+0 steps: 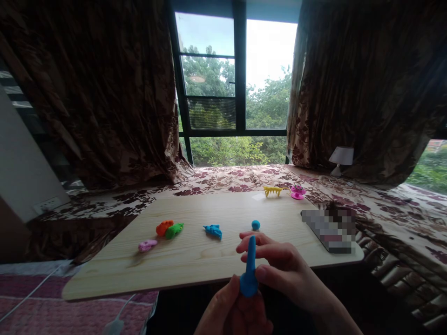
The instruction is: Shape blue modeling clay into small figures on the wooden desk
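A piece of blue modelling clay stands upright between my hands, close to the table's near edge. It has a thick rounded bottom and a tapering stem on top. My left hand is closed on the bottom part, thumb on its left side and curled fingers beneath. From the right, my right hand holds it with the thumb against its right side and the fingers bent behind the stem. A small blue clay ball lies on the table just beyond my right fingers. Left of it rests a blue clay figure.
On the wooden table lie orange, green and pink clay figures at left. A yellow figure and a magenta piece stand at the far edge. A blurred-out flat object is at right.
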Tool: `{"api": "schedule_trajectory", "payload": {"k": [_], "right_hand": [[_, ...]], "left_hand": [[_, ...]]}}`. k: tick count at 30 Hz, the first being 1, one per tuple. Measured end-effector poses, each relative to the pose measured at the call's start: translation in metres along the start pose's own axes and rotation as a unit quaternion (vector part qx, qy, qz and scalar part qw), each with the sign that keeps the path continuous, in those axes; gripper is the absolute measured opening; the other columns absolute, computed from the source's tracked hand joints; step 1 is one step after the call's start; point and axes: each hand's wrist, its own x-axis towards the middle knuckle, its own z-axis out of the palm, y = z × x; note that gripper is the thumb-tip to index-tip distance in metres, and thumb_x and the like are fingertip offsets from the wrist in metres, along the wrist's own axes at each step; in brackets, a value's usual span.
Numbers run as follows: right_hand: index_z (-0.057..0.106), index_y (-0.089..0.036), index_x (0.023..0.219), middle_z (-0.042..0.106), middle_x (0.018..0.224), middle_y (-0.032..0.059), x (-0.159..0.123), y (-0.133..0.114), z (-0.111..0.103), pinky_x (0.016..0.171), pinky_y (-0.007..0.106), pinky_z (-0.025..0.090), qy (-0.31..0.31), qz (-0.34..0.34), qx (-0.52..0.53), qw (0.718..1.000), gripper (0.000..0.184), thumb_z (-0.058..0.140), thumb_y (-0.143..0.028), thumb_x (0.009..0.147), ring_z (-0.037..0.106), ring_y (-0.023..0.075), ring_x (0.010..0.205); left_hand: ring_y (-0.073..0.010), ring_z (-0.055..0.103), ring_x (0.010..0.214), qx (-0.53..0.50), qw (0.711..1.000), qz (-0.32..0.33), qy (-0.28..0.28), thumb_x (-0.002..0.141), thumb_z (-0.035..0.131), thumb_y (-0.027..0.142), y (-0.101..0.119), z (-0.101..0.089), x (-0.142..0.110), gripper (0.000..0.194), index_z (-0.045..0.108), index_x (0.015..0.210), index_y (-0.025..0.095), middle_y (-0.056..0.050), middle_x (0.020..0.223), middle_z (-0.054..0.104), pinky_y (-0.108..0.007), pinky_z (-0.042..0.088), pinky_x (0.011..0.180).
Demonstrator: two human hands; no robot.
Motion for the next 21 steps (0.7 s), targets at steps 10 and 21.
{"api": "schedule_trajectory", "payload": {"k": [10,21], "right_hand": [[0.064,-0.026,0.105,0.055,0.116,0.0071,-0.013,0.003,0.011,0.099,0.047,0.035,0.141,-0.1,-0.207,0.963,0.029,0.052,-0.011,0.083,0.046,0.025,0.114],[0.065,-0.025,0.104,0.056,0.11,0.0078,-0.019,0.014,0.02,0.09,0.046,0.043,0.154,-0.19,-0.326,0.913,0.039,0.055,-0.005,0.073,0.043,0.0282,0.112]], "left_hand": [[-0.0148,0.068,0.072,-0.063,0.995,0.039,0.074,0.081,0.057,0.018,0.007,-0.002,-0.002,0.013,0.068,0.084,0.011,-0.006,0.075,0.072,-0.028,0.055,0.071],[-0.0195,0.069,0.08,-0.05,0.988,0.094,0.111,0.078,0.058,0.008,0.003,-0.008,-0.001,0.013,0.069,0.086,0.009,-0.011,0.082,0.073,-0.031,0.056,0.076]]}}
